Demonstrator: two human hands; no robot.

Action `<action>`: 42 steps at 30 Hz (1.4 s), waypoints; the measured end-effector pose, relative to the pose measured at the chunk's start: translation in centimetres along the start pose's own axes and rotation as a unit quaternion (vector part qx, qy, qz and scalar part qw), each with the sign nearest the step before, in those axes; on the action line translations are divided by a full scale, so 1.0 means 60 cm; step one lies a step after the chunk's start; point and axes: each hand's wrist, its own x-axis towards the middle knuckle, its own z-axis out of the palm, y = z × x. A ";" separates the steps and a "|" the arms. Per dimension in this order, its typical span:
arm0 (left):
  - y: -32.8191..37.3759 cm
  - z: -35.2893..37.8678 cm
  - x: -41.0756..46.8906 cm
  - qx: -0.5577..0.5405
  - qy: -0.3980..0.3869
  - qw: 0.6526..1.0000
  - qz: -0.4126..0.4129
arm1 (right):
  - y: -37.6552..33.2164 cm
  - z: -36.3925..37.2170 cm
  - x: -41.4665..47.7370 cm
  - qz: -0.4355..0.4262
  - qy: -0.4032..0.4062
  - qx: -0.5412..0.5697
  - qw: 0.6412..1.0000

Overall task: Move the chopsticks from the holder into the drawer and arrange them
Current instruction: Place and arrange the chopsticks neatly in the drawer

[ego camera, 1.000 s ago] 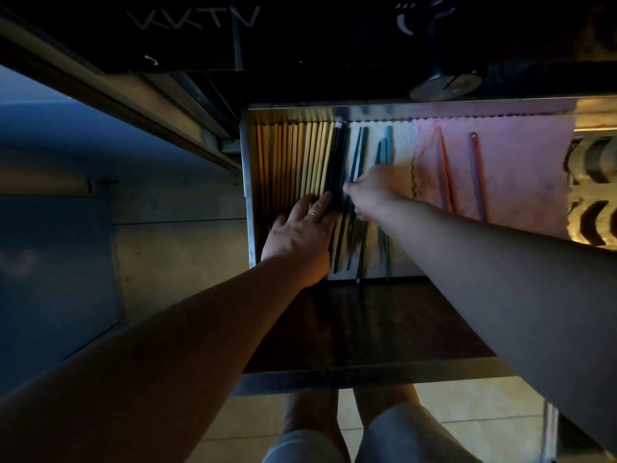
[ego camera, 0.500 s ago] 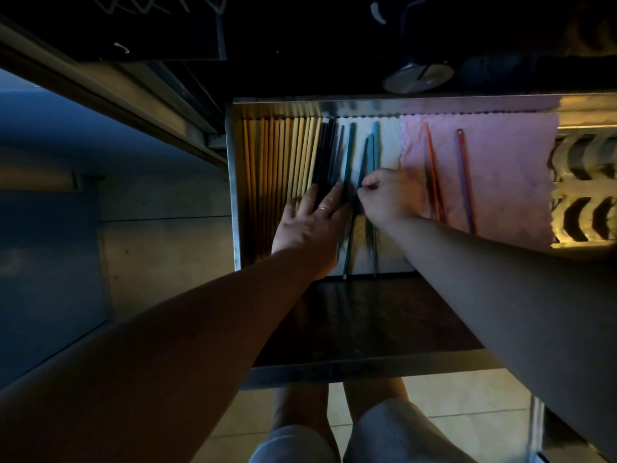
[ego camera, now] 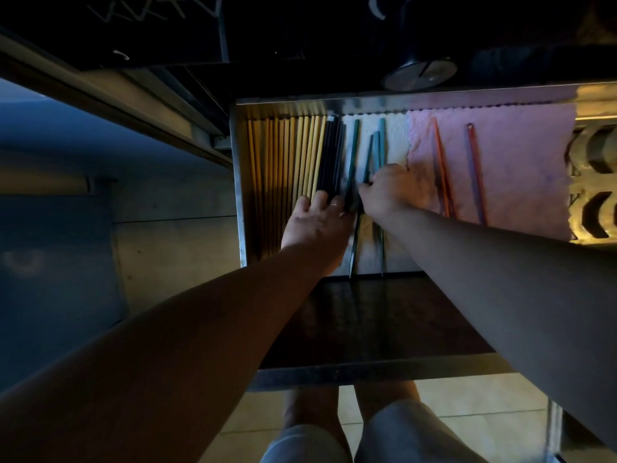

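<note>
The open metal drawer [ego camera: 238, 182] holds rows of chopsticks. Yellow and orange wooden chopsticks [ego camera: 287, 162] lie side by side at its left, black chopsticks [ego camera: 332, 155] next to them. Several teal chopsticks [ego camera: 352, 152] lie loosely on a white liner. My left hand [ego camera: 317, 225] rests flat with straight fingers on the yellow and black rows. My right hand [ego camera: 390, 192] pinches a teal chopstick near its middle, right beside the left fingertips. Two red chopsticks [ego camera: 442, 168] lie apart on a pink cloth [ego camera: 521, 155]. No holder is clearly visible.
A dark countertop edge and a round metal object [ego camera: 419, 73] sit above the drawer. The drawer's dark front part [ego camera: 367, 322] is under my forearms. A patterned metal rack [ego camera: 594, 182] lies at the right. My legs stand on the tiled floor below.
My right hand moved slightly left and toward me, gathering the teal chopsticks closer to the black row. My left hand stayed pressed on the yellow and black rows.
</note>
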 end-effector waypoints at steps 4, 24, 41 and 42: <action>0.010 -0.002 0.012 0.010 0.000 1.000 -0.009 | 0.000 -0.005 0.002 0.009 -0.006 0.015 1.000; -0.002 0.010 -0.015 -0.050 0.014 0.997 -0.059 | -0.016 -0.010 -0.010 0.018 -0.035 0.081 0.996; 0.022 0.019 -0.006 -0.056 0.038 0.997 -0.032 | 0.069 -0.051 -0.019 -0.045 0.017 0.114 0.992; 0.031 0.018 -0.001 -0.077 0.035 0.996 -0.031 | 0.076 -0.051 -0.019 -0.040 0.011 0.111 0.993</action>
